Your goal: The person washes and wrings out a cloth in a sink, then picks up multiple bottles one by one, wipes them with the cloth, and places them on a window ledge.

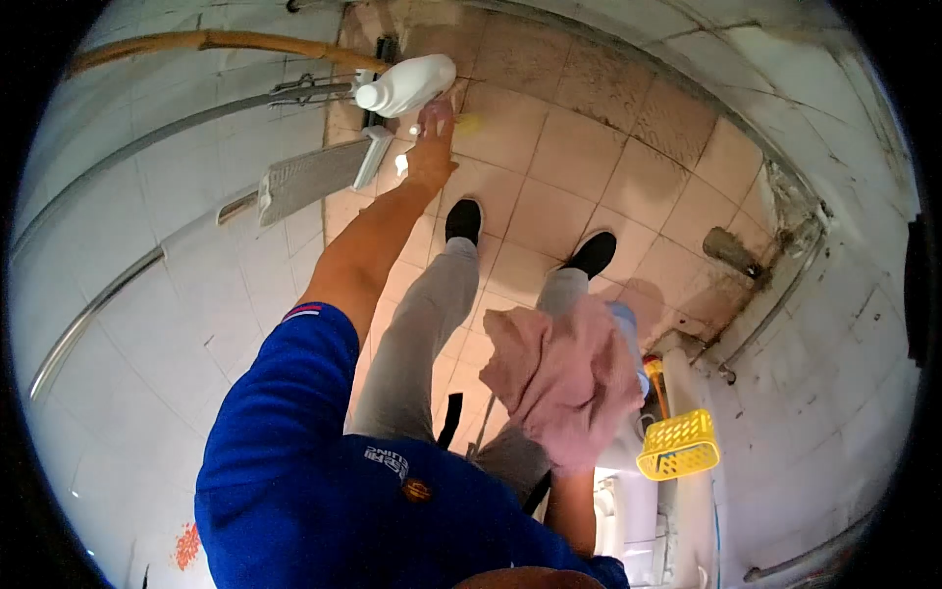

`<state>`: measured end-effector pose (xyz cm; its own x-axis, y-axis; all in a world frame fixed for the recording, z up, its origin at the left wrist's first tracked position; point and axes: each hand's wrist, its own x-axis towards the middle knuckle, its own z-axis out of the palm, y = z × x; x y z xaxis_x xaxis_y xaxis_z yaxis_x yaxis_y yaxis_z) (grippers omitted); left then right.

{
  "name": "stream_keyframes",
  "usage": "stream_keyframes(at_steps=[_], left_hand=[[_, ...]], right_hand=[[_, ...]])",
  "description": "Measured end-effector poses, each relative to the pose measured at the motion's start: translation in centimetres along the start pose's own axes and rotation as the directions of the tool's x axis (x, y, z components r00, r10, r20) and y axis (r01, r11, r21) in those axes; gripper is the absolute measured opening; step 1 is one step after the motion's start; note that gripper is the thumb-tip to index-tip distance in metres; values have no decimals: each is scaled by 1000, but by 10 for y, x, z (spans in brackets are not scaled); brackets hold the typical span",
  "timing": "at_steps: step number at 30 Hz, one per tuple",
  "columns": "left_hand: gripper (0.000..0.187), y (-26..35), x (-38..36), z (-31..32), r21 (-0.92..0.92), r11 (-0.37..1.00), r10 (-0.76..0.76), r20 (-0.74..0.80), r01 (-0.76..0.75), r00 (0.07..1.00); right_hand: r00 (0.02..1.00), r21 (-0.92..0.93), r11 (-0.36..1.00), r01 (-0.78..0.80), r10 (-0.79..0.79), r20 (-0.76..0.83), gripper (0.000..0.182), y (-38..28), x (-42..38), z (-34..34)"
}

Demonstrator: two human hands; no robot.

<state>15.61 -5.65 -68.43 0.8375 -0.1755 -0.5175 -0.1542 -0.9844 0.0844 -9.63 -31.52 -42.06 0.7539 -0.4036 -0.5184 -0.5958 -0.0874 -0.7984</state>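
Note:
My left hand [432,157] is stretched out at the upper middle, next to a white plastic bottle [410,84] that lies tilted, its cap toward the left wall. At its fingertips is a small pinkish, see-through thing [435,118]; what it is I cannot make out. The fingers look bent around it, partly hidden. A crumpled pink cloth [564,378] hangs in front of my right leg. My right forearm runs up into the cloth and my right hand is covered by it. Something light blue [624,334] shows behind the cloth's right edge.
A grey towel [319,182] hangs on a metal rail [98,309] along the left wall, below a wooden stick [206,41]. Pink floor tiles [545,162] lie under my black shoes [591,253]. To the right are a yellow perforated basket [680,445] and a dirty pipe stub [731,250].

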Motion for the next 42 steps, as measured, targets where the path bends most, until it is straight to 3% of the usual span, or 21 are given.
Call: stream_keyframes(at_steps=[1,4,5,8,11,16,18,20,23,25,26,28,31,32,34,35,38,39,40,41,42], left_hand=[[82,-1,8,11,-97,992,-83,-3,83,997],[66,-9,19,25,-113,986,-130,-44,124,991],[61,-6,12,21,-127,991,-57,-140,39,989],[64,8,-16,-7,-179,983,8,-171,-39,985],[66,28,-63,-70,-279,938,153,-201,-206,968],[67,89,-171,-216,-358,870,245,-282,-339,928],[68,121,-213,-279,-489,802,247,-252,-344,936],[68,148,-252,-326,-503,757,284,-323,-418,903],[62,196,-299,-398,-502,613,390,-479,-610,786],[60,224,-327,-434,-499,567,403,-526,-655,749],[58,236,-337,-447,-506,537,398,-553,-675,732],[47,255,-346,-470,-282,448,478,-726,-848,494],[51,285,-369,-502,-186,381,465,-808,-906,362],[56,290,-378,-507,-265,394,453,-777,-880,436],[61,299,-390,-521,-228,416,466,-778,-880,422],[68,300,-392,-520,-242,427,462,-770,-871,440],[78,311,-409,-536,-217,428,439,-799,-877,412],[84,313,-411,-539,-168,425,448,-815,-890,368],[91,314,-410,-542,-121,423,457,-827,-898,327],[92,312,-404,-543,-120,395,443,-844,-911,303],[89,315,-418,-554,-272,401,394,-811,-875,432]], right_hand=[[1000,2,1000,3,-3,3,81,7,-1,-1],[998,-68,996,62,-62,-10,73,-2,8,-4],[996,-102,991,87,-89,-13,70,-9,10,-6],[986,-172,973,155,-162,-28,63,-33,6,-15],[970,-190,957,219,-234,-60,55,-56,-6,-33],[907,-187,911,368,-395,-142,58,-111,-29,-68],[898,-131,908,399,-415,-143,57,-146,-34,-81],[903,-42,911,410,-412,-122,56,-180,-42,-93],[932,206,909,362,-357,-65,55,-223,-56,-101],[941,331,891,311,-337,24,54,-256,-74,-108],[903,107,922,373,-387,185,45,-298,-89,-128],[817,251,803,540,-572,71,46,-291,-83,-118],[707,46,707,706,-698,-118,36,-303,-78,-131],[633,33,634,773,-766,-114,31,-316,-84,-144],[310,-435,296,850,-950,-39,44,-337,-89,-175],[409,-289,422,859,-906,-105,42,-336,-87,-176],[252,-485,259,835,-964,-82,38,-371,-92,-206],[391,-410,371,833,-920,-38,37,-378,-94,-215],[354,-419,339,842,-934,-43,37,-387,-96,-223],[432,-419,402,814,-901,-24,32,-397,-97,-225],[509,-419,464,781,-861,-6,28,-402,-102,-230]])
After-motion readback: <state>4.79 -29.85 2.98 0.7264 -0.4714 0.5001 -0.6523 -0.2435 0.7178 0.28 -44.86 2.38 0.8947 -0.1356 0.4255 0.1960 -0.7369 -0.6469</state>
